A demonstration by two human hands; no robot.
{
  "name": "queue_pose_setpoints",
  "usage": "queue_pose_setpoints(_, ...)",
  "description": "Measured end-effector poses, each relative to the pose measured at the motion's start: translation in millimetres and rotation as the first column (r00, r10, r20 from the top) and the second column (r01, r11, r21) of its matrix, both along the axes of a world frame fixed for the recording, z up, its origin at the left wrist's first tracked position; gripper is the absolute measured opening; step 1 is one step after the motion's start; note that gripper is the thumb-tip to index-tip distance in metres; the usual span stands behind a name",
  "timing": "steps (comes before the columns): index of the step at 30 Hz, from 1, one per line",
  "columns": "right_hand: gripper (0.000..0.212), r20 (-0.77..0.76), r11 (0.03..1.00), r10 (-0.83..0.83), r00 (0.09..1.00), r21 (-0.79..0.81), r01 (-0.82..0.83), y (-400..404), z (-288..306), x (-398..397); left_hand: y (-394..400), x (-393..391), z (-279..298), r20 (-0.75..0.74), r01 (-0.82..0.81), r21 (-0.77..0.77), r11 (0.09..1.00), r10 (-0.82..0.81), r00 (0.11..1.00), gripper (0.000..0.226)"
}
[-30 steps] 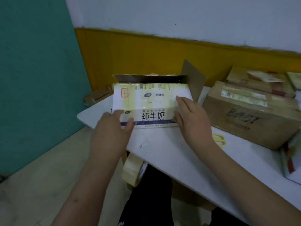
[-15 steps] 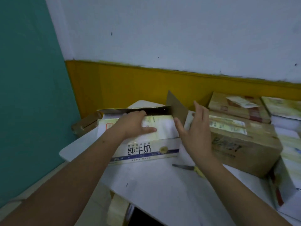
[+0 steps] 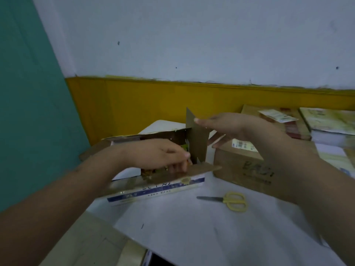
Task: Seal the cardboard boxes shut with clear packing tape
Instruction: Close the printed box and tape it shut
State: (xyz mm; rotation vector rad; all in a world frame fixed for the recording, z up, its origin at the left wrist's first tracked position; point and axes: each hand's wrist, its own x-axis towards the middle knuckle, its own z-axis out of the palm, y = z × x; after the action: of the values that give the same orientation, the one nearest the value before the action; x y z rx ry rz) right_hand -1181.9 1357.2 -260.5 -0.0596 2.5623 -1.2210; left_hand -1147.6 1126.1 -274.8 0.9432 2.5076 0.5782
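Note:
The white milk box [image 3: 153,191] lies on the table's left part with its top open. Its front flap [image 3: 194,170] hangs outward and its right side flap [image 3: 196,143] stands upright. My left hand [image 3: 163,157] reaches down into the open box with its fingers curled behind the front flap; what they touch is hidden. My right hand [image 3: 232,127] is beside the upright side flap, its straight fingers touching the flap's outer face near the top. A roll of clear tape [image 3: 132,254] shows below the table's near edge.
Yellow-handled scissors [image 3: 233,200] lie on the white table [image 3: 192,237] right of the milk box. A brown cardboard box [image 3: 247,169] stands close on the right, under my right forearm. More boxes [image 3: 326,123] are stacked at the far right, against the wall.
The box's front flap, held flat on top before, now hangs outward. My left hand has gone down into the box. My right hand rose to the upright side flap.

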Motion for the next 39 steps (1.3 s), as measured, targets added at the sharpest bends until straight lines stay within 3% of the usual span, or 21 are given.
queue_pose_setpoints(2,0.054,-0.054,0.989,-0.003,0.999,0.148,0.011,-9,-5,-4,17,-1,-12,0.023,0.054,-0.121,0.991,-0.051,0.998,0.03)
queue_pose_setpoints(5,0.047,-0.164,0.964,-0.028,0.986,0.257,0.07,-24,-22,-10,31,-13,-36,-0.121,0.051,-0.203,0.978,-0.077,0.99,0.049)
queue_pose_setpoints(8,0.042,-0.256,0.966,-0.07,0.964,0.223,0.129,-23,-35,-13,31,-28,-61,-0.229,-0.025,-0.154,0.988,-0.011,0.973,0.067)
queue_pose_setpoints(12,0.036,-0.234,0.977,-0.205,0.95,0.01,0.213,-15,-41,-14,44,-35,-92,-0.169,-0.057,0.071,0.996,0.069,0.983,0.046)
queue_pose_setpoints(16,0.037,-0.233,0.981,-0.164,0.959,0.065,0.184,-13,-42,-13,55,-44,-99,-0.066,-0.238,0.252,0.938,0.262,0.963,0.047)
queue_pose_setpoints(20,0.036,-0.265,0.973,-0.201,0.943,0.06,0.225,-17,-44,-16,65,-48,-94,0.116,-0.382,0.23,0.895,0.365,0.924,0.042)
queue_pose_setpoints(22,0.038,-0.342,0.965,-0.179,0.922,0.12,0.232,-18,-50,-18,63,-54,-83,0.116,-0.354,0.159,0.922,0.339,0.934,0.041)
queue_pose_setpoints(24,0.037,-0.462,0.953,-0.213,0.861,0.098,0.288,-15,-60,-18,48,-69,-71,-0.033,-0.2,0.097,0.975,0.204,0.978,0.041)
queue_pose_setpoints(25,0.037,-0.523,0.946,-0.241,0.818,0.063,0.318,-13,-66,-16,37,-81,-65,-0.189,-0.148,0.051,0.988,0.155,0.97,0.039)
queue_pose_setpoints(27,0.032,-0.632,0.929,-0.294,0.717,-0.013,0.369,-12,-79,-9,8,-113,-59,-0.524,-0.184,-0.047,0.982,0.132,0.841,0.039)
queue_pose_setpoints(28,0.028,-0.671,0.922,-0.319,0.67,-0.056,0.383,-14,-84,-5,-7,-128,-60,-0.62,-0.239,-0.067,0.969,0.147,0.771,0.048)
queue_pose_setpoints(31,0.036,-0.721,0.901,-0.371,0.585,-0.128,0.414,-27,-94,4,-38,-164,-68,-0.642,-0.357,-0.085,0.93,0.223,0.734,0.068)
queue_pose_setpoints(34,0.047,-0.751,0.936,-0.224,0.621,0.011,0.351,-37,-94,6,-46,-184,-80,-0.559,-0.432,-0.122,0.894,0.298,0.774,0.061)
queue_pose_setpoints(36,0.049,-0.708,0.975,0.048,0.705,0.187,0.122,-41,-87,12,-52,-190,-81,-0.505,-0.441,-0.063,0.895,0.352,0.788,0.057)
queue_pose_setpoints(37,0.05,-0.599,0.949,0.211,0.773,0.316,-0.014,-44,-84,14,-57,-193,-79,-0.49,-0.463,0.013,0.886,0.41,0.77,0.057)
queue_pose_setpoints(39,0.065,-0.221,0.762,0.473,0.853,0.588,-0.27,-50,-84,15,-74,-200,-74,-0.534,-0.566,0.09,0.82,0.519,0.667,0.063)
